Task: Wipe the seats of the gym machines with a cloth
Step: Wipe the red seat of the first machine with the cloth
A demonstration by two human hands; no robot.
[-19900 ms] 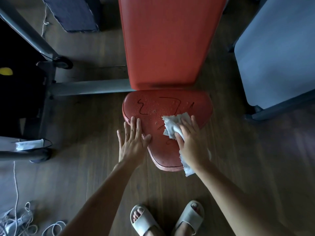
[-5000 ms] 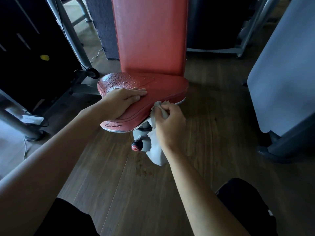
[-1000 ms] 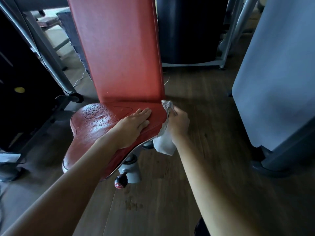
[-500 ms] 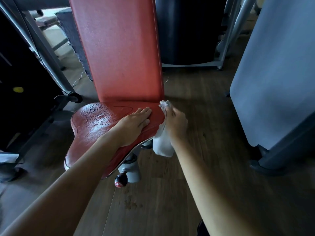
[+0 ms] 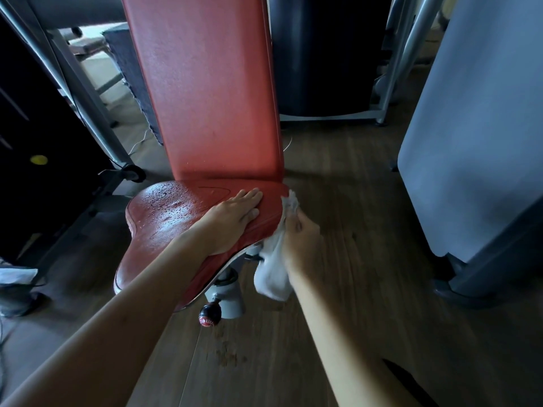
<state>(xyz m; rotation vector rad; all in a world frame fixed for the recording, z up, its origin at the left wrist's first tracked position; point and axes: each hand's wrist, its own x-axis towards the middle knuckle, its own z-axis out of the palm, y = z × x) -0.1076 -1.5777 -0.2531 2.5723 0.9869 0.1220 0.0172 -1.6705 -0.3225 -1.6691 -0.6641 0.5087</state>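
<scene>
Brown wood floor (image 5: 338,177) lies under one red seat (image 5: 164,218) with one tall red back pad (image 5: 211,92). Many water drops sit on the seat. One left hand (image 5: 232,218) lies flat on the seat, fingers straight, holding nothing. One right hand (image 5: 299,239) grips one white cloth (image 5: 274,271) against the seat's right edge. One black knob (image 5: 209,314) sticks out below.
</scene>
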